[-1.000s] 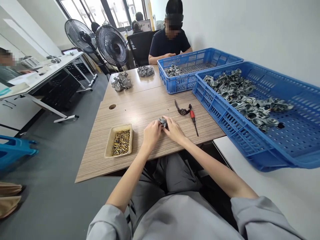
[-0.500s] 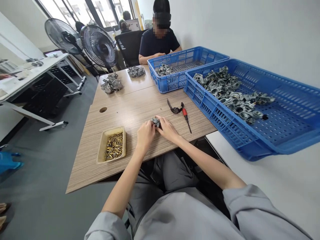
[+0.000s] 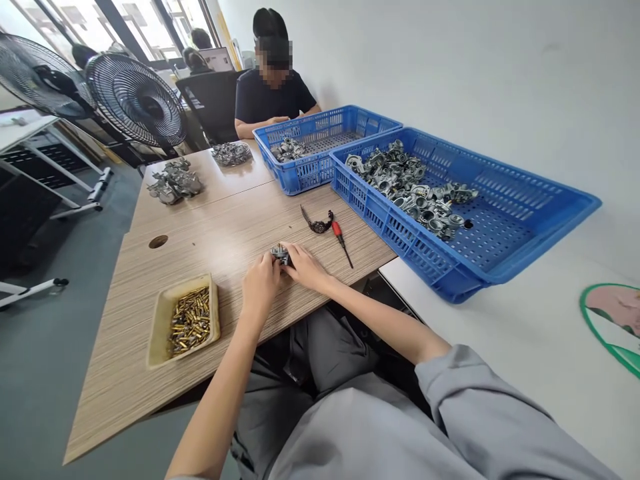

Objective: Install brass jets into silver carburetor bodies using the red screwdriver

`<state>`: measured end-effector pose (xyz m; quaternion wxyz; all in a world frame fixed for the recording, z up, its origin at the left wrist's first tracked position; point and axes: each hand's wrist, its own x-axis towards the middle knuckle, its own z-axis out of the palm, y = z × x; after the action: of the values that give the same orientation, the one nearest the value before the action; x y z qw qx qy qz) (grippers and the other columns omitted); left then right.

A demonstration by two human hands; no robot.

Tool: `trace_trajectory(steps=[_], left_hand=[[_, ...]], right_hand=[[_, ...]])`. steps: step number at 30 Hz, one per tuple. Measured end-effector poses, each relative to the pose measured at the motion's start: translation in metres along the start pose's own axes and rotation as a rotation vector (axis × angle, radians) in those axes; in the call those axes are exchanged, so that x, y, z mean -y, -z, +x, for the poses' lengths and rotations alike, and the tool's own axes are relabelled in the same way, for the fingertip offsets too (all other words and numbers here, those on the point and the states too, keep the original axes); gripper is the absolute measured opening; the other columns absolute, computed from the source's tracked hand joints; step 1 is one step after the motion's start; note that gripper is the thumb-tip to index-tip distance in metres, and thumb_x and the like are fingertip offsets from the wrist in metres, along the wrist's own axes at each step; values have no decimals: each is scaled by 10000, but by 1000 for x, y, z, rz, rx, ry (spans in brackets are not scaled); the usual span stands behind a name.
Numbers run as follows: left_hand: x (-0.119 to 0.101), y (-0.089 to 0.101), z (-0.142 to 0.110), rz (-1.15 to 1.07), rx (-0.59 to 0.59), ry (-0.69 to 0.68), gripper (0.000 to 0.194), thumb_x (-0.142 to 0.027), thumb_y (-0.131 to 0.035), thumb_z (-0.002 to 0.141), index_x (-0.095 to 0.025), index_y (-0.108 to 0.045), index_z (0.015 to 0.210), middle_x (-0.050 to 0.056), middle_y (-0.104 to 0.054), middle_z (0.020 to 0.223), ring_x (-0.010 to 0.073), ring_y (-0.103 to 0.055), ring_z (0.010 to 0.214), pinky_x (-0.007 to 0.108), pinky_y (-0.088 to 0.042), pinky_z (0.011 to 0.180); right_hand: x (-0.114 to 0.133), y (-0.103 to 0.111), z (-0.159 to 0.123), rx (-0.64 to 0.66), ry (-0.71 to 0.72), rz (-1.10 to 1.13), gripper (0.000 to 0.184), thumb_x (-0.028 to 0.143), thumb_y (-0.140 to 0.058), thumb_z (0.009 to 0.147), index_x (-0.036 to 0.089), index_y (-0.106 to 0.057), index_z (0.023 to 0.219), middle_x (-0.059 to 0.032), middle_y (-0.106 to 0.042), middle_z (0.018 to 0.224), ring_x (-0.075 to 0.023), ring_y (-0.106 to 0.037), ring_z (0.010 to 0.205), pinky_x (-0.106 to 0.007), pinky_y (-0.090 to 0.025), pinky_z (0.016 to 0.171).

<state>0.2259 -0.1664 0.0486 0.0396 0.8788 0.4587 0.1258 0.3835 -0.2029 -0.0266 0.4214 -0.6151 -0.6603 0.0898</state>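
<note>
Both my hands meet on a small grey metal part (image 3: 281, 253) resting on the wooden table (image 3: 210, 227). My left hand (image 3: 260, 283) grips it from the left with curled fingers, and my right hand (image 3: 305, 265) holds it from the right. A beige tray of brass screws (image 3: 185, 321) lies left of my left hand. A red-handled screwdriver (image 3: 341, 241) and a black wristwatch (image 3: 318, 224) lie just beyond my right hand.
A large blue crate (image 3: 470, 220) with several metal parts sits at the right, a smaller blue crate (image 3: 320, 143) behind it. Piles of metal parts (image 3: 174, 181) lie at the table's far end. A person in a dark shirt (image 3: 273, 93) sits there. Fans (image 3: 135, 100) stand at left.
The camera has swung to the right, so everything has slid left in view. My hands stay together on the metal part at the same spot on the table.
</note>
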Motion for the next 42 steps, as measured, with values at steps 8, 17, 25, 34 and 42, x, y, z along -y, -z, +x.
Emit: trace_trajectory(steps=[8,17,25,34,42], left_hand=[[2,-1,1,0,2,-9,266,-318,-441,1120,-178,-666,1140,139,-755,1150,287,-713,999,346,-451,760],[1,4,2,23,4,-64,279,-341,-449,1109,-193,-686,1100,126,-766,1145,267,-704,1008,321,-425,755],[34,-22,-32,-273,-153,184,455,-637,-526,1009,-222,-706,959,58,-737,849,241,-662,805,320,-395,732],[52,-36,-41,-381,-58,146,420,-603,-512,982,-234,-713,992,59,-744,838,270,-699,841,349,-419,754],[52,-34,-48,-407,-5,129,356,-573,-539,1014,-256,-699,1018,43,-758,887,251,-667,796,329,-362,699]], right_hand=[[3,3,0,11,-15,10,620,223,-613,1077,165,-422,1665,-193,-607,1528,-315,-575,1419,-507,-484,1218],[2,4,1,65,-9,5,625,208,-544,1116,212,-399,1723,-156,-628,1516,-296,-605,1375,-473,-497,1195],[10,15,9,-28,-195,34,417,402,-517,1172,218,-556,1544,-113,-702,1513,-234,-672,1366,-370,-511,1157],[50,64,-38,-49,-431,-54,261,441,-530,1139,281,-601,1333,9,-763,940,-245,-738,949,-313,-510,875],[130,184,-231,-110,-754,149,417,572,-506,1095,266,-573,1372,31,-664,865,-150,-561,638,-232,-483,545]])
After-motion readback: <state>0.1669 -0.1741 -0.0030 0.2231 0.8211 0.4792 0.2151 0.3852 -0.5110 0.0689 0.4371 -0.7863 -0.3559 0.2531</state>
